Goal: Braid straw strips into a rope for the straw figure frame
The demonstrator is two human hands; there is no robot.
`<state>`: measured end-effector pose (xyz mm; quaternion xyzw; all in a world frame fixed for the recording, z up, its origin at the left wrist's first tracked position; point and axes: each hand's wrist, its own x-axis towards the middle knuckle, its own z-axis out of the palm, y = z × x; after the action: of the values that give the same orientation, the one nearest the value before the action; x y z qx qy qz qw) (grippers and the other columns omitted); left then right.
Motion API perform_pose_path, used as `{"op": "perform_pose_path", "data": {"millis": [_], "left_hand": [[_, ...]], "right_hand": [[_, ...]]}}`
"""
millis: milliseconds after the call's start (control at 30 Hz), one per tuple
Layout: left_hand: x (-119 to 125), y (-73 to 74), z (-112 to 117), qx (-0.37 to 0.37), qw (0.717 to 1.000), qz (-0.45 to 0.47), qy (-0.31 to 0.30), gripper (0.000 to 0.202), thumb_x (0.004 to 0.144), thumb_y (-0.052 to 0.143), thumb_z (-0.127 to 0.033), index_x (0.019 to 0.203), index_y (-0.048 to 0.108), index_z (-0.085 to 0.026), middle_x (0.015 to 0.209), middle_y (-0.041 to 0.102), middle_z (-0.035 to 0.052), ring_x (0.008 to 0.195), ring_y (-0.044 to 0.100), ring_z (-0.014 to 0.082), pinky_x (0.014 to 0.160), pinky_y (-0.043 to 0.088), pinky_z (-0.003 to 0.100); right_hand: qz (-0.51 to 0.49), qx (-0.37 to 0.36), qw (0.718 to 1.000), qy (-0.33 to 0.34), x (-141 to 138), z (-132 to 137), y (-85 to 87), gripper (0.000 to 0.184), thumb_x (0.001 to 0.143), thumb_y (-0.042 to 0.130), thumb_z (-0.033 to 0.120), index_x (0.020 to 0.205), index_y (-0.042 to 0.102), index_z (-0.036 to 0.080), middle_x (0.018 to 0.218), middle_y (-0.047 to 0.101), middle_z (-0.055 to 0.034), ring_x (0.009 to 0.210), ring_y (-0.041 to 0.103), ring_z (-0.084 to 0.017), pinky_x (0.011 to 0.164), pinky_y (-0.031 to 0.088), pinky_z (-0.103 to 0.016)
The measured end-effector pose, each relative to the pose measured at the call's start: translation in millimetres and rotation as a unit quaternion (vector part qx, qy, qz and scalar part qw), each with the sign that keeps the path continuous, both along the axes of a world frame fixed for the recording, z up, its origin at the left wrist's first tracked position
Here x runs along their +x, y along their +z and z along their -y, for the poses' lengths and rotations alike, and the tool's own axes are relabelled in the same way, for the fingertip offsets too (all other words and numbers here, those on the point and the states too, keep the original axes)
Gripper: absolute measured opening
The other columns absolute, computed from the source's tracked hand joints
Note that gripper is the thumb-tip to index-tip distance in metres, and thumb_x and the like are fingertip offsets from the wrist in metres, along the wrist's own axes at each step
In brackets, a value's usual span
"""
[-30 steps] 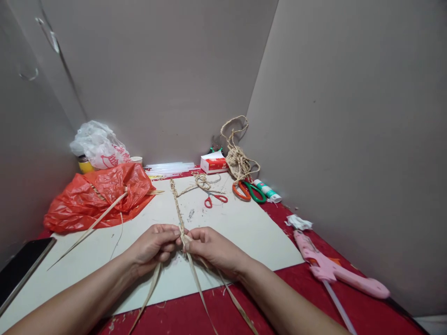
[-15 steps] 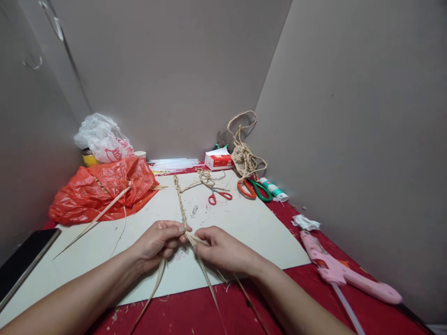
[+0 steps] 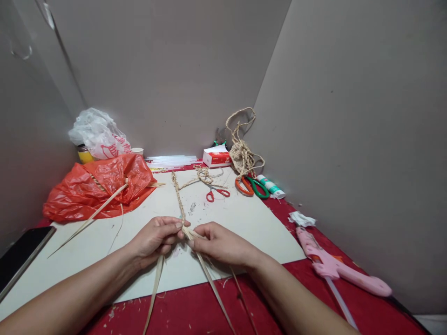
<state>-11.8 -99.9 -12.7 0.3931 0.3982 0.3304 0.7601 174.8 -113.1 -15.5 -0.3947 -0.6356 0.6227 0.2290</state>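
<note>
A thin straw-coloured braid runs up the pale board from between my hands. My left hand pinches the braid's near end between thumb and forefinger, and one loose strand hangs below it. Just to the right, my right hand is closed on flat plant-fibre strands that fan out from the braid. Long strand tails drop from under it over the red cloth. The inner fingers of both hands are partly hidden.
Small red-handled scissors lie beyond my hands. A red plastic bag holding fibre strips and a phone are at left. A coiled braid bundle, orange-and-green-handled shears and a pink glue gun lie at right.
The whole view has shifted slightly. My right hand has drawn a little closer to the left at the braid's end, and the hanging strands have swung slightly.
</note>
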Motion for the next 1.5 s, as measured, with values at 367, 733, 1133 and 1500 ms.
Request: {"op": "perform_pose_path", "data": {"millis": [367,733,1133,1500], "left_hand": [[1,-1.5,0,0.044,0.999,-0.023,-0.013,0.026,0.072,0.067,-0.031,0.088,0.062,-0.011,0.065,0.058,0.0009,0.039,0.024,-0.0001,0.036,0.01,0.017],[6,2.8,5,0.062,0.997,-0.046,0.018,0.024,0.07,0.07,-0.031,0.081,0.063,-0.01,0.054,0.055,-0.0009,0.039,0.034,0.0016,0.038,0.016,0.017],[6,-2.3,5,0.062,0.998,-0.027,0.019,0.028,0.065,0.074,-0.022,0.088,0.063,-0.009,0.064,0.064,0.0059,0.054,0.054,0.0073,0.052,0.036,0.016],[4,2.0,5,0.063,0.997,-0.04,-0.005,0.026,0.073,0.064,-0.024,0.095,0.065,-0.009,0.062,0.061,0.003,0.036,0.025,0.0003,0.037,0.009,0.02]], "right_hand": [[-0.109,-0.05,0.989,-0.092,-11,-2,1.1,0.037,0.076,0.061,0.048,0.074,0.064,0.011,0.062,0.055,0.0001,0.055,0.043,-0.007,0.053,0.033,-0.019],[-0.017,0.079,0.984,-0.16,-20,4,-4.2,0.027,0.079,0.056,0.034,0.074,0.072,0.012,0.067,0.063,-0.0026,0.061,0.047,-0.011,0.059,0.036,-0.02],[0.016,0.084,0.976,-0.198,-22,4,-8.1,0.026,0.077,0.058,0.033,0.066,0.069,0.012,0.065,0.065,-0.004,0.061,0.05,-0.012,0.056,0.036,-0.021],[-0.122,-0.105,0.971,-0.175,-16,-1,-1.4,0.034,0.063,0.073,0.041,0.064,0.055,0.013,0.052,0.057,0.0024,0.035,0.023,-0.001,0.037,0.014,-0.02]]}}
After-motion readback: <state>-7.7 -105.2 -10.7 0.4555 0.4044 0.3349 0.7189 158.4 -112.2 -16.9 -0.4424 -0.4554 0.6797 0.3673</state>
